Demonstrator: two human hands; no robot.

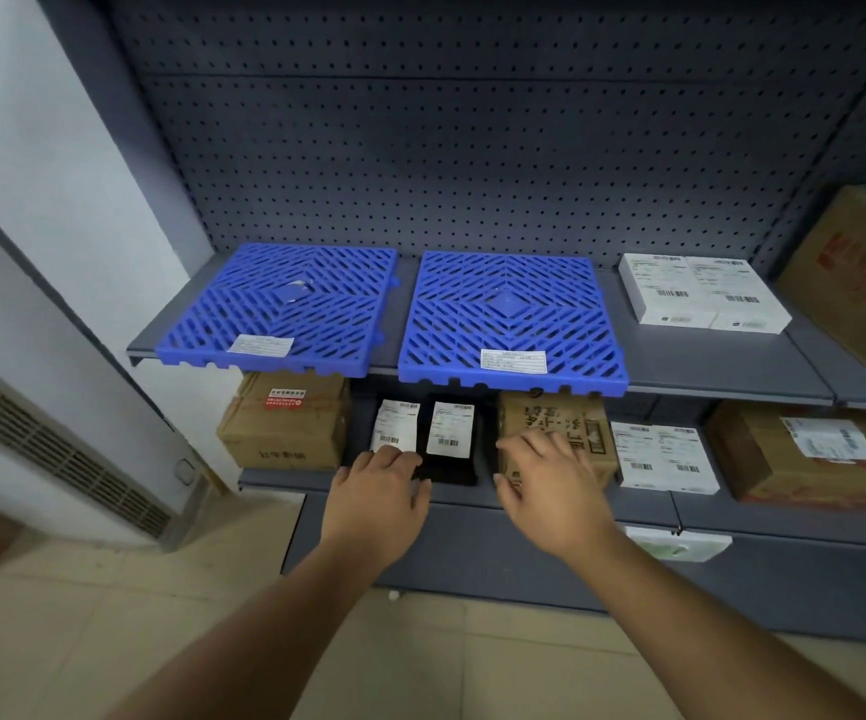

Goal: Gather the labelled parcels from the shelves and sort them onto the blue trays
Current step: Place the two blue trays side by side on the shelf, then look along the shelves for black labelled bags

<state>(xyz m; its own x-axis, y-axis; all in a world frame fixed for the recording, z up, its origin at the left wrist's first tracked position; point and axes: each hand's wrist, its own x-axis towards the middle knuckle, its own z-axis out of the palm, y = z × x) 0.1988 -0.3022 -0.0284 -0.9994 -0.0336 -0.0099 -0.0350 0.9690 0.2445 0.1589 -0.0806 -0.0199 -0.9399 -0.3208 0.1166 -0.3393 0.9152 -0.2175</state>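
- Neither hand grips anything yet: the left hand, low in the centre of the frame, lies with straight fingers on the near edge of the black parcels, while the right hand just right of it hovers with fingers spread and slack, holding nothing.
- Far left on the lower shelf, a brown box with a red and white sticker stands against the end of the rack.
- Next, at lower centre, two black parcels lie side by side, each with a white barcode label facing up; lying flat with labels up probably lets them be read before sorting.
- Both hands close in on this pair from either side, which suggests they are to be lifted out next.
- Right of them a second brown box with printed characters sits partly behind the right hand.
- Further right, two flat white parcels rest at the shelf front, then a large carton with a label.
- On the upper shelf, mid frame, two blue trays lie flat side by side, each bearing only a paper tag on its front edge, so the sorting looks barely begun.
- At the right of that shelf sit two more white parcels, labels up, and a brown carton at the frame edge.
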